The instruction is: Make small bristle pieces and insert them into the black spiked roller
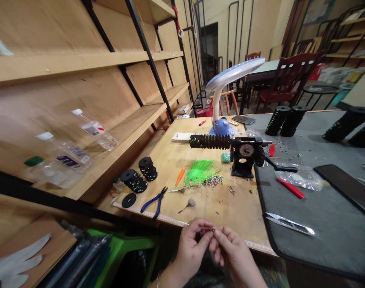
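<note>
Hands, bare, btm ctr of frame: L hand [192, 244] & R hand [232, 245], fingertips meeting, thumb & index of each pinched on 1 small dark piece [213, 231]. Piece sits at ctr btm, just off table edge; too tiny to tell shape, material or long axis.

Containers:
- Bottles, clear plastic, x3, far L on shelf, all tilted: white-cap bottle [95, 130] w/ clear liquid; blue-label bottle [70, 154]; green-cap bottle [48, 173]. Contents of last 2 hard to tell.
- Packet [226, 157], ctr, w/ teal bits.
- Bag [305, 176], crinkled clear plastic, R, on grey mat [329, 244].

Ctr of frame, wood tabletop [230, 212]:
- Bead pile [214, 181], tiny, multicol., beside green filaments [200, 170], thin, bristly.
- Hand-crank winder [244, 156], black; ribbed black foam spools [210, 141] in horiz. row, pointing L.
- Pliers [156, 200], blue grips, tips to upper R.

R: thread snips [290, 224], metal, long axis slanting down to R.
</note>
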A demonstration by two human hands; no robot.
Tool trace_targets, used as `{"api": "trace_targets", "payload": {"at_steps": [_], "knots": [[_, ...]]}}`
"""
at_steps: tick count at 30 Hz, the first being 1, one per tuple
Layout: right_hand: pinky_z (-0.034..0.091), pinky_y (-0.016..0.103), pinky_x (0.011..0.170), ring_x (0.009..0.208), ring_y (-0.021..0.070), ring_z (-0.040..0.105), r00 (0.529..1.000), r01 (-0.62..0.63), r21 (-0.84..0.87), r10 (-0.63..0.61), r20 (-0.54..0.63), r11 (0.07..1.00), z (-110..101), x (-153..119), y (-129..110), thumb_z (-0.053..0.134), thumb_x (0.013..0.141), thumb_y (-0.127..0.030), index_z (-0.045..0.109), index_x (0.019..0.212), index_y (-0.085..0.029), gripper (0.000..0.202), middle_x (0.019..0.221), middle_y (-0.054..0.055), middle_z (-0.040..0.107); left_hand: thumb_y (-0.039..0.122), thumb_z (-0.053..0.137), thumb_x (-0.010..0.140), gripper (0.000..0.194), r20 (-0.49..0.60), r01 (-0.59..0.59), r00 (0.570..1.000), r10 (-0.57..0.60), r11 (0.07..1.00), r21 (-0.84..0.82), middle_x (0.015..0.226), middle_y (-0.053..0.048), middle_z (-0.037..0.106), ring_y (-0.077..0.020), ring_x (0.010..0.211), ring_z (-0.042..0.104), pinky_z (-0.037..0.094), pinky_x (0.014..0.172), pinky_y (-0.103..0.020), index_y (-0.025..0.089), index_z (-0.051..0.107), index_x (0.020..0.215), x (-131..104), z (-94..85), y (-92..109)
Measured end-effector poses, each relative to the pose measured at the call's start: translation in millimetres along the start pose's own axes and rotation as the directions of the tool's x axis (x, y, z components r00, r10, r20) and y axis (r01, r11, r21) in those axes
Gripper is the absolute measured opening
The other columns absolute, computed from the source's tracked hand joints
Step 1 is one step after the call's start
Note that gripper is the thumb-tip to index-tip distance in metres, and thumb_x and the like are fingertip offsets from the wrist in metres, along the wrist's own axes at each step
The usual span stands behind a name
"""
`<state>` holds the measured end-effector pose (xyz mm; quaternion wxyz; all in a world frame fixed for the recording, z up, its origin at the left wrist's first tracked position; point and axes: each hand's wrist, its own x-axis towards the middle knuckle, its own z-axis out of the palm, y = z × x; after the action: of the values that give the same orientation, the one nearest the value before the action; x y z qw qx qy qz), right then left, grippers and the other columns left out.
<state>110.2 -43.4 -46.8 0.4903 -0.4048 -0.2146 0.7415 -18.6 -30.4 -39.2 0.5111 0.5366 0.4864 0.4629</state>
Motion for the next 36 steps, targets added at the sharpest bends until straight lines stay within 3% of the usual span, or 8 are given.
{"api": "trace_targets", "payload": {"at_steps": [8, 13, 16, 20, 25, 27, 30, 36], "knots": [[0.029, 0.012, 0.033, 0.034, 0.0042, 0.052, 1.0, -0.01, -0.024, 0.01, 0.003, 1.0, -2, 2, -5, 0.079, 0.066, -0.053, 0.058, 0.066, -0.014, 0.044, 0.051, -0.001, 0.064, 0.02, 0.064, 0.084, 0.02, 0.058, -0.254, 0.967, 0.248, 0.936, 0.243, 0.091, -0.007, 0.075, -0.0201, 0.082, 0.07, 0.053, 0.069, -0.026, 0.024, 0.071, 0.103, -1, -6.4, -2], [0.028, 0.012, 0.033, 0.034, 0.0038, 0.051, 1.0, -0.01, -0.021, 0.009, -0.021, 1.0, 1, 2, -5, 0.08, 0.064, -0.056, 0.057, 0.067, -0.014, 0.047, 0.05, -0.002, 0.064, 0.026, 0.064, 0.085, 0.029, 0.059, -0.042, 0.998, 0.038, 0.997, 0.066, 0.101, -0.009, 0.075, -0.0214, 0.094, 0.07, 0.055, 0.08, -0.028, 0.02, 0.063, 0.113, 0, -4.3, 6], [0.028, 0.012, 0.033, 0.034, 0.0041, 0.051, 1.0, 0.004, -0.031, -0.005, -0.024, 1.0, 2, 2, -4, 0.079, 0.064, -0.057, 0.056, 0.067, -0.015, 0.047, 0.049, -0.002, 0.064, 0.03, 0.067, 0.082, 0.025, 0.062, 0.065, 0.996, -0.061, 0.996, -0.06, 0.1, -0.01, 0.074, -0.022, 0.094, 0.068, 0.053, 0.084, -0.03, 0.016, 0.066, 0.103, 2, -3.4, 13], [0.027, 0.013, 0.033, 0.033, 0.0054, 0.051, 1.0, 0.011, -0.105, -0.013, -0.015, 0.994, 4, 5, -1, 0.077, 0.062, -0.062, 0.054, 0.068, -0.017, 0.051, 0.048, -0.002, 0.064, 0.032, 0.065, 0.084, 0.018, 0.097, 0.079, 0.993, -0.07, 0.992, -0.095, 0.087, -0.009, 0.073, -0.0203, 0.083, 0.067, 0.051, 0.079, -0.029, 0.015, 0.067, 0.082, 5, -5.1, 19], [0.023, 0.016, 0.033, 0.031, 0.0055, 0.043, 1.0, -0.006, -0.257, 0.005, -0.005, 0.966, 5, 7, -3, 0.069, 0.061, -0.073, 0.05, 0.068, -0.019, 0.057, 0.046, -0.004, 0.06, 0.035, 0.062, 0.086, 0.022, 0.066, 0.032, 0.997, -0.027, 0.996, -0.08, 0.077, -0.004, 0.066, -0.0153, 0.075, 0.062, 0.048, 0.072, -0.025, 0.015, 0.062, 0.077, 10, -7.8, 23], [0.024, 0.017, 0.036, 0.033, 0.0055, 0.039, 0.999, 0.038, -0.346, -0.033, 0.022, 0.937, 6, 6, -9, 0.065, 0.067, -0.071, 0.051, 0.07, -0.019, 0.054, 0.045, -0.005, 0.057, 0.038, 0.059, 0.088, 0.025, 0.075, 0.089, 0.994, -0.079, 0.985, -0.147, 0.069, 0.0, 0.06, -0.0105, 0.062, 0.056, 0.044, 0.059, -0.02, 0.016, 0.058, 0.076, 13, -8.8, 25], [0.035, 0.02, 0.047, 0.045, 0.0091, 0.046, 0.981, 0.19, -0.519, -0.137, 0.138, 0.833, 7, 0, -21, 0.059, 0.08, -0.06, 0.055, 0.072, -0.019, 0.042, 0.051, -0.004, 0.056, 0.045, 0.058, 0.087, 0.031, 0.152, 0.232, 0.968, -0.2, 0.944, -0.235, 0.059, 0.005, 0.052, -0.0042, 0.042, 0.039, 0.029, 0.04, -0.015, 0.018, 0.049, 0.076, 15, -10.8, 27], [0.041, 0.023, 0.061, 0.064, 0.0148, 0.057, 0.893, 0.449, -0.802, -0.226, 0.389, 0.394, 5, -3, -40, 0.046, 0.092, -0.031, 0.06, 0.076, -0.021, 0.023, 0.068, 0.0, 0.064, 0.052, 0.064, 0.079, 0.038, 0.242, 0.324, 0.932, -0.269, 0.918, -0.227, 0.057, 0.008, 0.047, -0.0022, 0.038, 0.027, 0.02, 0.033, -0.013, 0.019, 0.045, 0.075, 16, -14.6, 29]]}}
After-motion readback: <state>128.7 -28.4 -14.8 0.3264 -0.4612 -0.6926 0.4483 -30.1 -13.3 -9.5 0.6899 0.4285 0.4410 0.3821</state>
